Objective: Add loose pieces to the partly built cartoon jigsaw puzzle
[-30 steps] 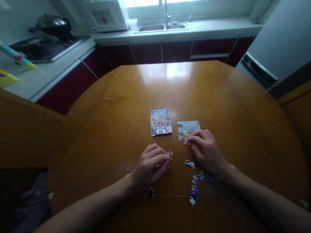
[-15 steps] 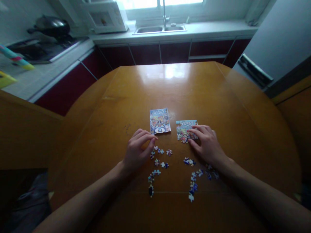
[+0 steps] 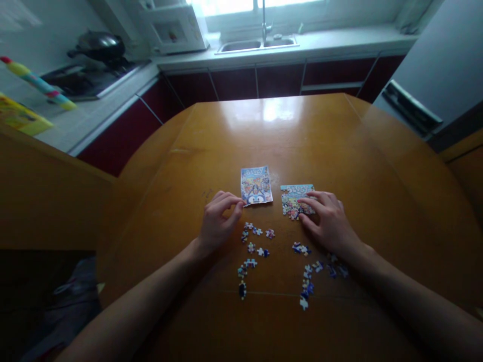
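On the round wooden table (image 3: 339, 151) lies a small printed picture card (image 3: 256, 185). My left hand (image 3: 219, 221) pinches its lower left corner between thumb and fingers. To its right lies a partly built jigsaw (image 3: 296, 197); my right hand (image 3: 326, 221) rests flat on its lower right part, fingers stretched out. Loose puzzle pieces (image 3: 253, 246) are scattered below my left hand, and several more loose pieces (image 3: 309, 279) lie under my right wrist.
A kitchen counter with a sink (image 3: 256, 45) runs along the back, a microwave (image 3: 173, 27) at its left. A stove with a black pan (image 3: 100, 48) stands at the left. A grey fridge (image 3: 433, 70) stands at the right.
My left hand rose from the loose pieces to the picture card's corner and took hold of it. My right hand slid further up onto the jigsaw. The view shifted slightly.
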Demonstrator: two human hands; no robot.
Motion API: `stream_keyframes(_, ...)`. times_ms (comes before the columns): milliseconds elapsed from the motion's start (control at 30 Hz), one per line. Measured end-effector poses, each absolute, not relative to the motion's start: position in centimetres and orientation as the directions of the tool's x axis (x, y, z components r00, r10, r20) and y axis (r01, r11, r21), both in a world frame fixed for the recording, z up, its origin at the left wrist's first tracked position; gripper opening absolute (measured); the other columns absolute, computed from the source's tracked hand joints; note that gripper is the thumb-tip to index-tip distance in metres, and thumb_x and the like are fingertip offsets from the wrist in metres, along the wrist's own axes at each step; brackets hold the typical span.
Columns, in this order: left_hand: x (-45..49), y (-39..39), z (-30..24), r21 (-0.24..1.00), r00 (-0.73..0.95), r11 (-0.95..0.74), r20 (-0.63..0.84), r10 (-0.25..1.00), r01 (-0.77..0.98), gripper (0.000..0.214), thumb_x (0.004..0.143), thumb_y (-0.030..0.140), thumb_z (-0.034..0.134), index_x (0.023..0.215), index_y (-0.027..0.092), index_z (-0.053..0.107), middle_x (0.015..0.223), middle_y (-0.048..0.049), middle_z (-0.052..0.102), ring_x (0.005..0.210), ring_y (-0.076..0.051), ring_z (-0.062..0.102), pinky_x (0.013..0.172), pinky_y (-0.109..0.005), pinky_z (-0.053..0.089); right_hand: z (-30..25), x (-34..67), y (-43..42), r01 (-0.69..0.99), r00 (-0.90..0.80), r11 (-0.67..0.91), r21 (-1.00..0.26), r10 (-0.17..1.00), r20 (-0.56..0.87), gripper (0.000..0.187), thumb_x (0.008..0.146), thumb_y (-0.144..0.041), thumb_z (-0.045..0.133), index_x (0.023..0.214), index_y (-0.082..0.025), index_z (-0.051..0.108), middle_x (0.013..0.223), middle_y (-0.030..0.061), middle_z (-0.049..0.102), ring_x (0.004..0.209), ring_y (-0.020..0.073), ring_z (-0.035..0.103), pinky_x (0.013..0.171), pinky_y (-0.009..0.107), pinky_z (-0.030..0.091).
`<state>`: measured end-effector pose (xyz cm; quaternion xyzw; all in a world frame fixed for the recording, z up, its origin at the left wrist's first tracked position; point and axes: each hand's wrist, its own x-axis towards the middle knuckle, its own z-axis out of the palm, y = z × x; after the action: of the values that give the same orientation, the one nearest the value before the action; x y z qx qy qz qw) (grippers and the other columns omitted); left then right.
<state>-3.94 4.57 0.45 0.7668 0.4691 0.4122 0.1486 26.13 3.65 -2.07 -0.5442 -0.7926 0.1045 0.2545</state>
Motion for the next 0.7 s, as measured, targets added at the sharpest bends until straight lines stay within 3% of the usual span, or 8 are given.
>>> stream_keyframes(200,-4.5,4.9,0.9,0.604,0.184,-0.489,0.495,0.849,0.630,0.017,0.093,0.022,0.058,0.080,0.019,0.068,0.076,-0.0016,0.067,0.072,-0.015,0.055,0.070,-0.030,0.044,-1.6,27.5,4.3,0.803,-0.193,0.341,-0.488,0.925,0.327,0.030,0.091,-0.035,0.057,0.116,-0.023,0.067,0.122,0.0123,0.063,0.116,0.0321,0.053,0.096,0.053,0.044)
stream_keyframes(467,-7.0,6.1,1.7,0.648,-0.037,-0.329,0.483,0.875,0.687,0.018,0.092,0.024,0.057,0.080,0.018,0.069,0.075,-0.0007,0.065,0.070,-0.014,0.055,0.066,-0.029,0.041,-2.1,30.9,6.0,0.888,-0.054,0.165,-0.430,0.964,0.259,0.035,0.088,-0.039,0.056,0.113,-0.018,0.069,0.120,0.0143,0.064,0.116,0.0334,0.054,0.099,0.050,0.045)
stream_keyframes(700,-6.6,5.9,1.4,0.626,0.043,-0.376,0.480,0.876,0.683,0.017,0.093,0.024,0.057,0.080,0.018,0.068,0.076,-0.0010,0.065,0.071,-0.015,0.055,0.068,-0.029,0.042,-2.6,31.6,6.4,0.920,-0.098,0.168,-0.353,0.973,0.208,0.034,0.089,-0.040,0.053,0.106,-0.018,0.072,0.118,0.0140,0.065,0.114,0.0341,0.056,0.095,0.051,0.048)
